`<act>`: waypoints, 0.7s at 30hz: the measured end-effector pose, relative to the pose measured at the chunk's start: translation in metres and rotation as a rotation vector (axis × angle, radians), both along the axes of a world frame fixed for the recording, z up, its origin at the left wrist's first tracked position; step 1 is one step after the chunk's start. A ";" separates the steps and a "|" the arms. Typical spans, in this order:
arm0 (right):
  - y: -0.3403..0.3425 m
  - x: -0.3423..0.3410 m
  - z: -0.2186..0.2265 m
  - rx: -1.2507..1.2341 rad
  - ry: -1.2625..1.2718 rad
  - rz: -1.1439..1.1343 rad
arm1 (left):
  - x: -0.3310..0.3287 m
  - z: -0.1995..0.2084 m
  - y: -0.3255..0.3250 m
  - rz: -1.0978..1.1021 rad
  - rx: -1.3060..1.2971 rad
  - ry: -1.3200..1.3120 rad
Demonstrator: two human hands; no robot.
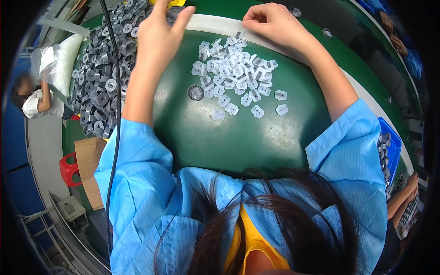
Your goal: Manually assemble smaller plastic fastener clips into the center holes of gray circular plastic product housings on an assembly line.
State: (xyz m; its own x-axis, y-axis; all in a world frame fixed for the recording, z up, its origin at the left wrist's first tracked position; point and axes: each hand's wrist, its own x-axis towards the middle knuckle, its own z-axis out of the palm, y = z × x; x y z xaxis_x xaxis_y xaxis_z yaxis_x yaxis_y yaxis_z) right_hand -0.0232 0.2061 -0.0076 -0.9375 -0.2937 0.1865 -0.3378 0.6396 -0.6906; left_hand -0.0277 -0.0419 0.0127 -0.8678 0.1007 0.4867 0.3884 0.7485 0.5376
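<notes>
My left hand [159,39] reaches to the far edge, beside a heap of grey round plastic parts [98,75]. Its thumb stands apart from the fingers, and the fingertips run out of the picture's top. Some dark grey parts [173,14] show behind the gap between thumb and finger. My right hand [277,25] is over the pale strip beyond the green table, its fingers curled in toward the thumb; whatever they hold, if anything, is hidden. Between my forearms lies a pile of small translucent white plastic pieces [238,68]. One dark grey round part [195,93] sits at its left.
A black cable [114,59] hangs down past my left arm. The pale strip [208,24] curves along the green table [229,142]. Single parts [327,32] lie on the green surface beyond. At right is a blue bin [394,149] of parts. Other people work at both sides.
</notes>
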 end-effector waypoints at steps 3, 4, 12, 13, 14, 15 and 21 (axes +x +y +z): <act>-0.010 0.011 0.008 0.016 0.025 0.048 | -0.003 -0.013 0.020 -0.105 0.239 -0.254; -0.012 0.011 0.003 0.019 0.034 0.070 | -0.007 -0.026 0.021 -0.160 0.334 -0.260; -0.013 0.008 0.007 0.134 -0.027 0.057 | 0.002 -0.046 0.032 -0.325 0.463 -0.409; -0.013 0.008 0.007 0.132 0.017 0.034 | 0.004 -0.043 0.031 -0.332 0.500 -0.435; -0.013 0.008 0.004 0.130 0.062 0.011 | 0.005 -0.041 0.030 -0.340 0.538 -0.461; -0.012 0.008 0.003 0.129 0.106 -0.013 | 0.005 -0.039 0.030 -0.351 0.558 -0.486; -0.010 0.003 0.007 -0.514 -0.290 -0.010 | 0.003 -0.048 0.031 -0.307 0.478 -0.356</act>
State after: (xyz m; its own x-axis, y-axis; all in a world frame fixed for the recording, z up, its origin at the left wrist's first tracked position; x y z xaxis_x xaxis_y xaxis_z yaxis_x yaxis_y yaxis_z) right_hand -0.0204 0.1959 -0.0004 -0.9738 -0.2242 0.0384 -0.0845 0.2002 -0.9761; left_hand -0.0252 -0.0105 -0.0350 -0.9499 0.2136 0.2282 0.2834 0.2803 0.9171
